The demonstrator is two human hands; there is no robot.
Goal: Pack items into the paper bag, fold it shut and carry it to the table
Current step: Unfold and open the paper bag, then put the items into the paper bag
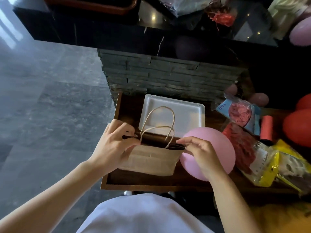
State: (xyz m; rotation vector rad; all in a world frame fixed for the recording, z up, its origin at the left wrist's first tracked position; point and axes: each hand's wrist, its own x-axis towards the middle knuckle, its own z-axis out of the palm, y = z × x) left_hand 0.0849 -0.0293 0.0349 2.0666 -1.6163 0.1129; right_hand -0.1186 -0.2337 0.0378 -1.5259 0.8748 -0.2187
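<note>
Bag [151, 158] stands near me; my left hand [112, 145] and right hand [200, 152] pinch its rim, seemingly spreading it.

1 paper bag [151, 158] w/ 2 twine handles [159, 125]. 2 hands: left hand [112, 145], right hand [202, 152]. 1 white foam tray [186, 115]. 1 wooden tray [151, 185]. Balloons: 1 big pink balloon [218, 142], 1 pink at top right [301, 34], 2 small pink ones [260, 98], 2 red balloons [297, 130]; approx 6 total. 1 red roll [266, 130]. Packets: 1 blue packet [239, 113], 1 clear packet of red shreds [242, 148], 1 yellow packet [282, 169]; 3 total.
</note>
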